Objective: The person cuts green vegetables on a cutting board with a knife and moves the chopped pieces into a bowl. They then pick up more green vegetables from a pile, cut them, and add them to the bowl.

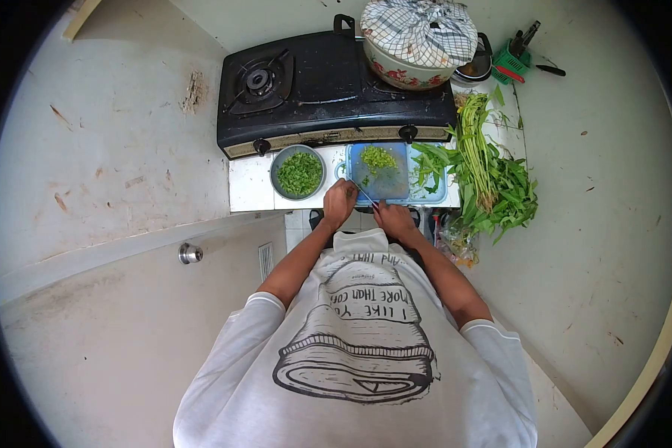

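Note:
My right hand is closed round the handle of a knife, its thin blade slanting up to the left. Beside the blade tip is my left hand, fingers pinched together; what they hold, if anything, is too small to make out. Both hands are at the near edge of a blue chopping board, which lies in a blue tray. Chopped light-green pieces are heaped on the board. Left of it stands a grey bowl of finely chopped greens. Some loose leaves lie on the tray's right side.
A bundle of long-stemmed leafy greens hangs over the counter's right edge. Behind the board is a black two-burner stove with a cloth-covered pot. A green basket with knives stands at back right. Walls close in on both sides.

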`<state>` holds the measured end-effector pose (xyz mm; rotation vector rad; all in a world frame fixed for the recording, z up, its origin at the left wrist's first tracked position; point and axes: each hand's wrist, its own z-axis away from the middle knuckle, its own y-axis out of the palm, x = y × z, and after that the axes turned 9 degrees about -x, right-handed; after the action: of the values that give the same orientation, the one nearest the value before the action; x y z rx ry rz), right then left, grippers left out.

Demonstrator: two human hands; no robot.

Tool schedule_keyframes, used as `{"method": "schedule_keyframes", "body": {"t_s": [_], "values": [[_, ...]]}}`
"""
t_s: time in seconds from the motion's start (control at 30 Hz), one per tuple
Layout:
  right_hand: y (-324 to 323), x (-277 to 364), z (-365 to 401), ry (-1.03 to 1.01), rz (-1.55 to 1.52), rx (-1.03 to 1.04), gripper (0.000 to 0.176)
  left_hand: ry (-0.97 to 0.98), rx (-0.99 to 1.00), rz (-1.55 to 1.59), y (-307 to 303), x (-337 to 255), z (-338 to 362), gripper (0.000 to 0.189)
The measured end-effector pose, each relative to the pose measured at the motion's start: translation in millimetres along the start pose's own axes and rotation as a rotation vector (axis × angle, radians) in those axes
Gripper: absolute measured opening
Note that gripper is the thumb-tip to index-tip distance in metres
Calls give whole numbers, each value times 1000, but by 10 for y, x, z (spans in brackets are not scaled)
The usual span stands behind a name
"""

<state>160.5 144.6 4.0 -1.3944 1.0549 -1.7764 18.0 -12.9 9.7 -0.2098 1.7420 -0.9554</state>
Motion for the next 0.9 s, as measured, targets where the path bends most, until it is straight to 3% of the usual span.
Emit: {"method": "schedule_keyframes", "body": {"t_s": [0.33,0.53,0.63,0.9], "values": [[21,-5,-85,11,28,17,37,73,13,5,-27,16,74,15],[23,-2,-40,54,13,-1,42,-17,26,58,-22,16,49,11],[-14,18,-31,20,-7,-4,42,-3,-52,111,-16,12,27,8],[-82,68,-25,8,-21,27,38,32,-32,72,1,59,23,7]]}}
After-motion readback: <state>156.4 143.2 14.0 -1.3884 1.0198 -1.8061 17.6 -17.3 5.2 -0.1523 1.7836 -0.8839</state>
